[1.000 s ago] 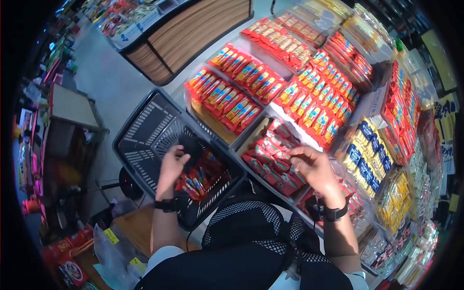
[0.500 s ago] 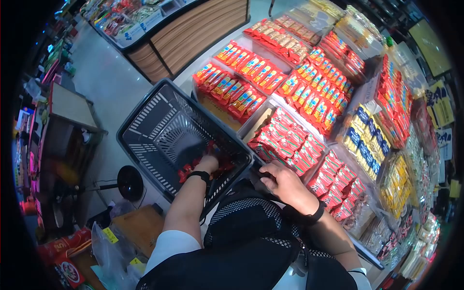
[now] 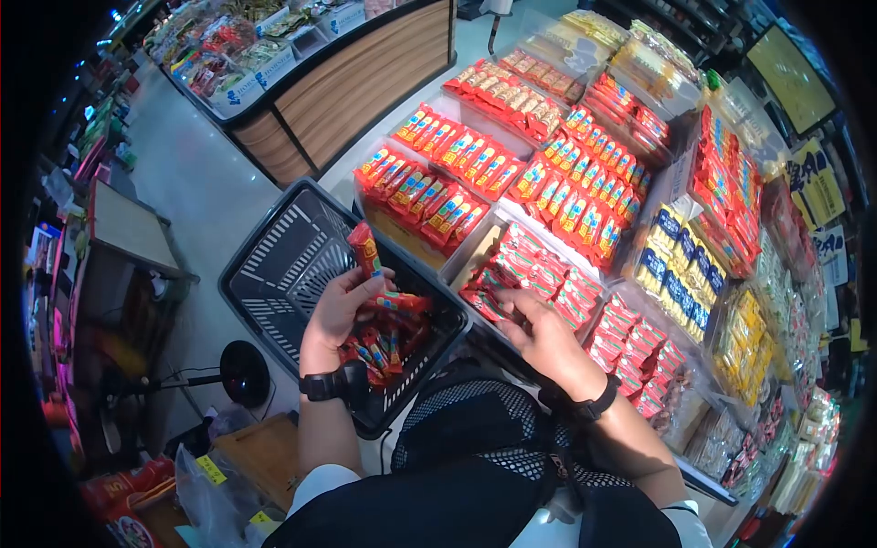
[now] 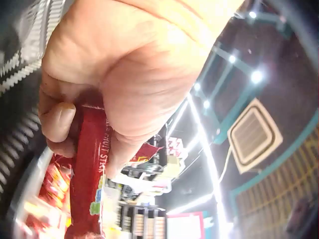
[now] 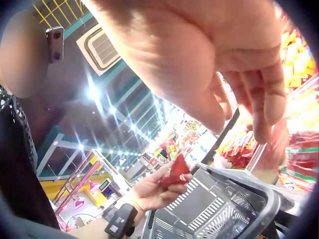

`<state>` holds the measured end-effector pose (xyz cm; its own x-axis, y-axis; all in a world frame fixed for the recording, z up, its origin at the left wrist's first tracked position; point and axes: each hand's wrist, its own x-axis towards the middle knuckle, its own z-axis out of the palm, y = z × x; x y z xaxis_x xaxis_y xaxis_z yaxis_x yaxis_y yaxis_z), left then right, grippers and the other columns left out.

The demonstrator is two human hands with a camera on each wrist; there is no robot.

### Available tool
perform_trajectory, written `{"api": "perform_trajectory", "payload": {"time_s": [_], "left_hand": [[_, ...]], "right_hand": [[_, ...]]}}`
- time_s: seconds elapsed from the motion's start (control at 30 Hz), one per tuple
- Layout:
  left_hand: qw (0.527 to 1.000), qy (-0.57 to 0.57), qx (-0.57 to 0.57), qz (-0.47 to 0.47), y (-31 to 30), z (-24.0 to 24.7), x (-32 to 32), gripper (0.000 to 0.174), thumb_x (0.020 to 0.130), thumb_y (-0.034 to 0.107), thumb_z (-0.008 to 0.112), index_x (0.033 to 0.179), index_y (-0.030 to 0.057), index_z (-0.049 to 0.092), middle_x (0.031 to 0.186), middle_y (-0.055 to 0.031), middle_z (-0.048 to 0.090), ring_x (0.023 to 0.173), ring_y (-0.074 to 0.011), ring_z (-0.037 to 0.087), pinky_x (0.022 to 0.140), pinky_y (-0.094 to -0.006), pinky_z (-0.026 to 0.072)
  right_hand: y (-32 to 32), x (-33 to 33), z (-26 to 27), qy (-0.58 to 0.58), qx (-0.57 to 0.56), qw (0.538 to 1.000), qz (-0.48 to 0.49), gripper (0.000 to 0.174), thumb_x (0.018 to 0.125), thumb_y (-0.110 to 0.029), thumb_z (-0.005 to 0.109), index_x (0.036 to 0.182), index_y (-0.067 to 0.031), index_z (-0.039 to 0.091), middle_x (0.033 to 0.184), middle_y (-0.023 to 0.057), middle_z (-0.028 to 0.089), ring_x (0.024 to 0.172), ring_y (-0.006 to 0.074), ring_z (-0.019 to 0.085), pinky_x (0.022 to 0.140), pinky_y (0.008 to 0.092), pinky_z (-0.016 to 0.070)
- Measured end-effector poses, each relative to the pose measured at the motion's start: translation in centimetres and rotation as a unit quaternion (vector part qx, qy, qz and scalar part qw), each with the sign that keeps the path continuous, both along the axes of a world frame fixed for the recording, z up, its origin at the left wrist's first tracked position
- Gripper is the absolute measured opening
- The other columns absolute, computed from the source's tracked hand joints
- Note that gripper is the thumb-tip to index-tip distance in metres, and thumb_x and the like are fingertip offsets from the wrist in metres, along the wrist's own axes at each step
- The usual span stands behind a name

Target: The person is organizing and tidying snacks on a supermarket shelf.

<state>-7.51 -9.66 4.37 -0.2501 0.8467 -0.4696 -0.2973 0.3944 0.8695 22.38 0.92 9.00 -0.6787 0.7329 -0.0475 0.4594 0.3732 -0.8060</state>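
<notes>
One red packet (image 3: 365,248) juts endwise from the left fingers (image 4: 58,121)

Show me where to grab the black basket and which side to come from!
I'd grip the basket by its rim, at the short far end, coming from the floor side. The rim forms a lip that fingers could probably curl round, and floor shows beyond that end. The right long side sits close beside the snack boxes, so fingers might have less room.
</notes>
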Motion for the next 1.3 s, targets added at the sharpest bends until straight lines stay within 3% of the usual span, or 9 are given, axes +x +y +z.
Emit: {"api": "perform_trajectory", "payload": {"time_s": [0.2, 0.4, 0.53, 0.6, 0.7, 0.8, 0.93, 1.0, 1.3], "left_hand": [[0.968, -0.158, 0.095, -0.173, 2.2, 2.3, 4.8, 0.034, 0.097, 0.022, 0.062, 0.122, -0.0008, 0.063, 0.101, -0.0049, 0.069, 0.09, -0.0102, 0.067, 0.072, -0.0203, 0.0539], [0.956, -0.216, 0.089, -0.179, 4.2, 3.4, 9.4, 0.031, 0.093, 0.019, 0.067, 0.115, -0.003, 0.065, 0.099, -0.0088, 0.07, 0.089, -0.0142, 0.068, 0.081, -0.0256, 0.0534], [0.958, -0.118, 0.068, -0.25, 5.5, 3.7, 10.3, 0.028, 0.092, 0.015, 0.07, 0.116, 0.0008, 0.066, 0.102, -0.0047, 0.071, 0.084, -0.0082, 0.067, 0.074, -0.0215, 0.0532], [0.959, -0.119, 0.079, -0.246, 6.2, 2.5, 11.0, 0.032, 0.093, 0.021, 0.071, 0.12, 0.0034, 0.066, 0.102, -0.0012, 0.07, 0.083, -0.0055, 0.065, 0.06, -0.0202, 0.0506], [0.961, -0.109, 0.111, -0.229, 7.1, 3.4, 12.3, 0.031, 0.093, 0.019, 0.07, 0.12, 0.0032, 0.066, 0.1, -0.0007, 0.069, 0.081, -0.0045, 0.063, 0.065, -0.0215, 0.0497], [0.961, -0.105, 0.132, -0.218, 7.8, 3.7, 13.4, 0.03, 0.093, 0.016, 0.07, 0.119, 0.0014, 0.065, 0.1, -0.0017, 0.07, 0.084, -0.0055, 0.063, 0.065, -0.0203, 0.0491], [0.966, -0.078, 0.152, -0.194, 8.0, 2.7, 13.6, 0.031, 0.097, 0.024, 0.066, 0.118, 0.0013, 0.065, 0.097, -0.0026, 0.07, 0.081, -0.0054, 0.063, 0.064, -0.0204, 0.0496], [0.977, -0.154, 0.099, -0.105, 8.1, 2.2, 13.8, 0.035, 0.1, 0.033, 0.06, 0.117, 0.0019, 0.065, 0.093, -0.0027, 0.07, 0.077, -0.0058, 0.063, 0.061, -0.0195, 0.0481], [0.951, -0.27, 0.147, -0.019, 8.0, 1.0, 14.7, 0.049, 0.101, 0.035, 0.055, 0.131, -0.0035, 0.055, 0.105, -0.0111, 0.068, 0.088, -0.0164, 0.068, 0.077, -0.0298, 0.0594]], "right_hand": [[2.5, -2.1, 3.8, 0.069, 0.183, 0.979, 0.055, 0.06, 0.082, -0.003, 0.068, 0.138, -0.006, 0.046, 0.114, 0.0192, 0.056, 0.107, 0.0354, 0.061, 0.086, 0.0424, 0.0519], [2.5, -2.2, 2.5, 0.089, -0.08, 0.993, -0.009, 0.043, 0.085, -0.016, 0.077, 0.121, -0.0016, 0.06, 0.104, 0.013, 0.063, 0.091, 0.0245, 0.065, 0.079, 0.0363, 0.0513], [3.0, -0.9, 1.0, 0.144, -0.127, 0.981, -0.025, 0.034, 0.085, -0.022, 0.079, 0.108, -0.0005, 0.067, 0.096, 0.0091, 0.064, 0.086, 0.0158, 0.063, 0.072, 0.031, 0.0495], [3.8, 0.3, 1.8, 0.165, -0.158, 0.973, -0.037, 0.029, 0.086, -0.018, 0.078, 0.105, -0.0009, 0.066, 0.091, 0.0044, 0.065, 0.079, 0.0103, 0.059, 0.068, 0.0267, 0.0472], [4.6, 1.9, 3.4, 0.233, -0.268, 0.934, -0.043, 0.014, 0.088, -0.007, 0.075, 0.097, -0.0041, 0.064, 0.08, -0.0062, 0.062, 0.069, 0.0016, 0.05, 0.063, 0.0203, 0.0423], [5.5, 3.5, 3.0, 0.262, -0.268, 0.921, -0.108, 0.012, 0.088, -0.004, 0.074, 0.093, -0.0058, 0.063, 0.08, -0.0059, 0.061, 0.069, -0.0002, 0.049, 0.061, 0.0196, 0.0404], [6.8, 4.9, 2.2, 0.368, -0.295, 0.867, -0.158, 0.007, 0.093, -0.007, 0.065, 0.091, -0.0011, 0.061, 0.071, 0.0051, 0.065, 0.057, 0.0112, 0.06, 0.053, 0.0243, 0.0474], [7.9, 6.8, 2.4, 0.403, -0.366, 0.823, -0.163, 0.011, 0.094, -0.007, 0.062, 0.098, 0.0027, 0.06, 0.076, 0.0147, 0.068, 0.07, 0.023, 0.071, 0.064, 0.0331, 0.0588], [6.3, 5.8, 1.5, 0.538, -0.4, 0.715, -0.197, 0.022, 0.093, 0.003, 0.058, 0.113, -0.0022, 0.05, 0.099, 0.016, 0.067, 0.092, 0.0311, 0.07, 0.083, 0.0466, 0.0611]]}}
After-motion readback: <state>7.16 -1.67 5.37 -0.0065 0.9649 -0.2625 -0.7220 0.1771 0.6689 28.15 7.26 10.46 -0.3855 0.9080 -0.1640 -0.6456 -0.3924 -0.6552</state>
